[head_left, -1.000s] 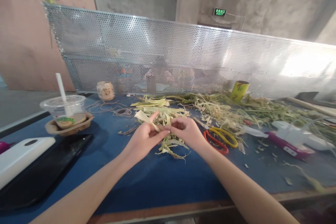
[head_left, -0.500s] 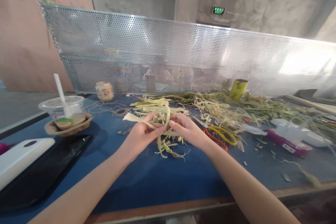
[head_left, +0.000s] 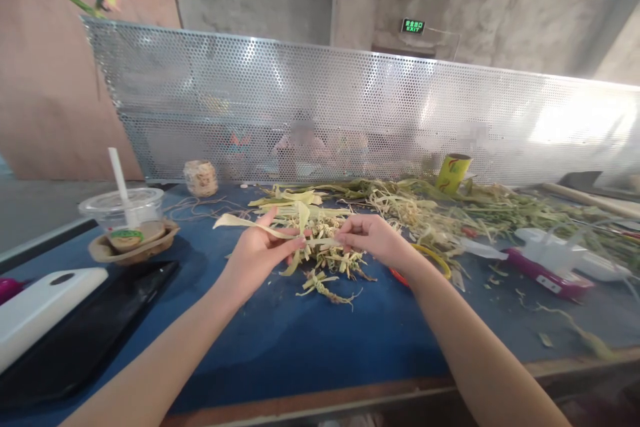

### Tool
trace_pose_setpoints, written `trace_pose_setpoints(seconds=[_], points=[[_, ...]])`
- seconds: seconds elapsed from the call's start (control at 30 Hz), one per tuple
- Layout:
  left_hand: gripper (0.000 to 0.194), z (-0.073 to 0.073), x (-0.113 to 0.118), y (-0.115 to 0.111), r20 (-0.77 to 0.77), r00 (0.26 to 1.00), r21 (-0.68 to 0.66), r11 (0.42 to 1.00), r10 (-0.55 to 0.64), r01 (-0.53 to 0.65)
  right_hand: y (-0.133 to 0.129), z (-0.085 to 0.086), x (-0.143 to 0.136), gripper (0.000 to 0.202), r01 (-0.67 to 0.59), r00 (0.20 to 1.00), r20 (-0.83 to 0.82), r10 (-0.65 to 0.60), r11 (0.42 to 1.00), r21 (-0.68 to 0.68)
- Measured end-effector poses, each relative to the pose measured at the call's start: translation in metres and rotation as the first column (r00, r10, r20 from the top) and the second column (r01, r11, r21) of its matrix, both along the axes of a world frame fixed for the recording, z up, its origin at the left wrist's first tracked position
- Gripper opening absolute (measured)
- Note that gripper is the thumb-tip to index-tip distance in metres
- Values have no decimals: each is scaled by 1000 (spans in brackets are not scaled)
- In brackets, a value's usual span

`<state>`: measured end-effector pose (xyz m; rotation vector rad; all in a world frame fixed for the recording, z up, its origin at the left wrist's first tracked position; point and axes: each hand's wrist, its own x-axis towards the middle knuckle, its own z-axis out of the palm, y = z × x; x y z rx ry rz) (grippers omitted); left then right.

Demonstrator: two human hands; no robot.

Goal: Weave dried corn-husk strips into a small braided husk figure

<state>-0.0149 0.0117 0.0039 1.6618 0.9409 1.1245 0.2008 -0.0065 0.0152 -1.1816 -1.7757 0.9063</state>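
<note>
Pale green plant strips point(head_left: 303, 219) cross between my two hands over the blue table. My left hand point(head_left: 257, 250) pinches them where they cross, and one long end sticks out to the left. The fingertips of my right hand point(head_left: 367, 238) are closed on the right end of a strip. Below and behind lies a heap of braided and shredded plant pieces point(head_left: 333, 250), with a small knotted piece point(head_left: 325, 287) at its front.
Scissors point(head_left: 434, 259) lie partly under my right forearm. Left are a lidded cup point(head_left: 123, 220), a white device point(head_left: 45, 303) and a black tablet point(head_left: 90, 327). A magenta tool point(head_left: 547, 275), a yellow tube point(head_left: 453, 173) and plant stalks point(head_left: 500, 210) are right. A perforated screen point(head_left: 325, 93) stands behind.
My hands have moved apart, the right one to the right with a strip end, the left one slightly left. The strips now stretch between them, and my right forearm covers more of the scissors.
</note>
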Motion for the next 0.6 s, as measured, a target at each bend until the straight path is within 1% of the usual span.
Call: trace_pose_setpoints(seconds=[0.03, 0.1, 0.17, 0.2, 0.27, 0.3, 0.37, 0.43, 0.5, 0.53, 0.6], points=[[77, 1, -1, 0, -16, 1000, 5, 1000, 9, -9, -1, 2, 1, 15, -16, 999, 46, 17, 1000, -10], [69, 1, -1, 0, -61, 998, 29, 999, 24, -22, -5, 3, -1, 15, -80, 983, 158, 89, 995, -62], [61, 2, 0, -2, -122, 992, 55, 998, 40, -33, -8, 1, -7, 24, -144, 964, 206, 166, 983, -118], [60, 2, 1, -4, -149, 988, 54, 998, 46, -38, -9, -2, -11, 30, -172, 965, 179, 193, 977, -127], [66, 3, 4, -8, -179, 983, 15, 999, 31, -29, -9, -9, -20, 38, -211, 974, 66, 218, 972, -100], [72, 3, 5, -9, -174, 985, -11, 1000, 12, -14, -8, -12, -25, 40, -211, 977, 5, 212, 975, -72], [83, 3, 7, -12, -144, 989, -34, 999, -31, 26, -6, -18, -32, 46, -169, 981, -95, 166, 985, -19], [91, 2, 9, -13, -135, 990, 16, 999, -33, 35, -4, -22, -37, 54, -98, 985, -144, 98, 995, 5], [93, 2, 10, -14, -141, 990, 88, 996, 0, 13, -3, -25, -40, 60, -56, 984, -167, 56, 998, 6], [92, 2, 10, -15, -143, 990, 123, 992, 19, -2, -2, -26, -41, 61, -55, 984, -171, 54, 998, 0], [78, 3, 11, -16, -162, 986, 175, 984, 45, -17, -1, -28, -42, 58, -104, 975, -200, 99, 994, -16]])
